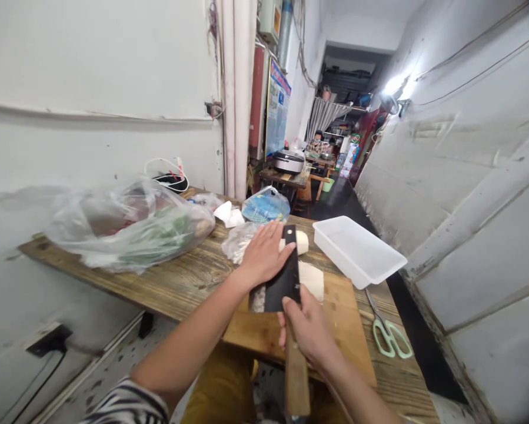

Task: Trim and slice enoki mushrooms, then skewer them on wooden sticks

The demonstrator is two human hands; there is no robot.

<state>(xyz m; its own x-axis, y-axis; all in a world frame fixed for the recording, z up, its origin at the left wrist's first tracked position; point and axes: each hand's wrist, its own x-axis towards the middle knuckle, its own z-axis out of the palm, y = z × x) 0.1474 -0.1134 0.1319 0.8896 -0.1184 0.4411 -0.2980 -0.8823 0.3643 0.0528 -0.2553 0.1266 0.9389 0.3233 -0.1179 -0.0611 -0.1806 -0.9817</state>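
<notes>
A cleaver with a dark, broad blade and a wooden handle lies over the wooden cutting board. My right hand wraps round it where handle meets blade. My left hand lies beside the blade with fingers stretched out together, its thumb touching the blade's dark face. What is under the palm is hidden. To the blade's right is a flat, pale piece of food, and beyond it a thicker cream-coloured piece. A strip of mottled whitish food shows at the blade's left edge.
Right of the board stand a white plastic tub and green-handled scissors. A clear bag of greens fills the table's left side. Ahead are a small bag of pale food and a blue bag. A person sits far back.
</notes>
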